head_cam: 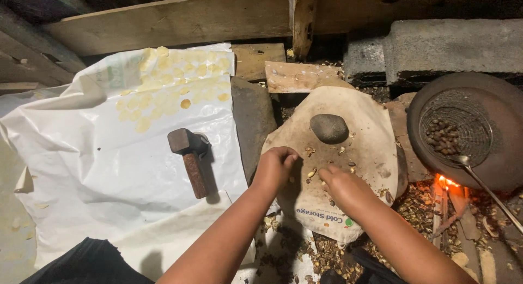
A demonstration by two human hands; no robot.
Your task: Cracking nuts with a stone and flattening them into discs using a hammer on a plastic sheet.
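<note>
Head view: both hands work over a tan sack cloth (376,147) spread on a flat stone. Left hand (277,165) is curled, fingers tucked under, seems to pinch sthg small, can't tell what. Right hand (342,185) is loosely bent, fingertips down on the cloth among scattered nuts (311,174); grip unclear. Best done w/ light pinches, one nut at a time, kernels kept apart from shell bits, sleeves away from the fire (444,181). Count: 1 grey round stone (329,127) just above the hands, 1 hammer (190,158) on the white plastic sheet (81,153), 1 wire basket (457,132) w/ dark nuts in 1 pan, 1 spoon (479,180).
</note>
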